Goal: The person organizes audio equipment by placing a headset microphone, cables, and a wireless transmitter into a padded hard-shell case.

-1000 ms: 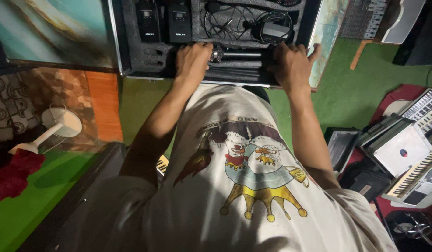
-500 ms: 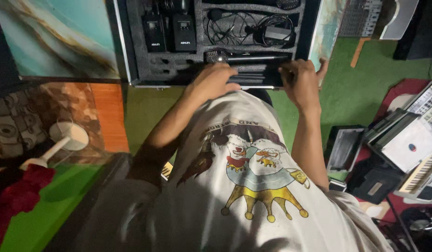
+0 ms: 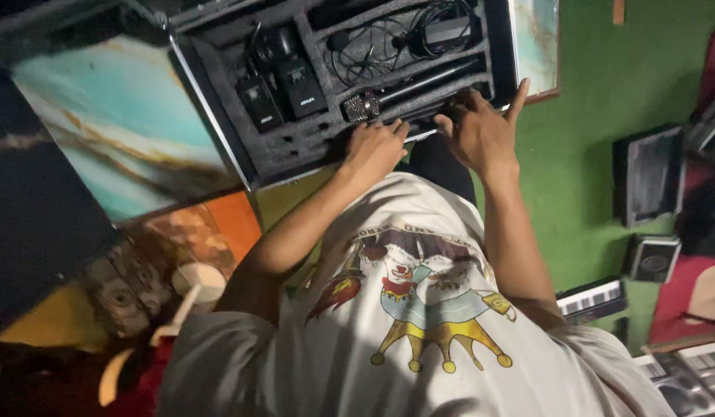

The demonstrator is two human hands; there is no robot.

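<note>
Both hands sit at the near edge of the open foam-lined case (image 3: 218, 116): left hand (image 3: 375, 148) curled below the microphone (image 3: 363, 106), still slotted; right hand (image 3: 478, 131) fingers spread wide, empty

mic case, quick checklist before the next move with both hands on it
1. Case lid open: ok.
2. Left hand on the front edge: ok, fingers curled there.
3. Right hand on the front edge: ok, fingers spread.
4. Microphone seated in its foam slot: ok.
5. Two black transmitter packs seated in the foam: ok.
6. Coiled cables tucked inside their compartment: cannot tell.
</note>
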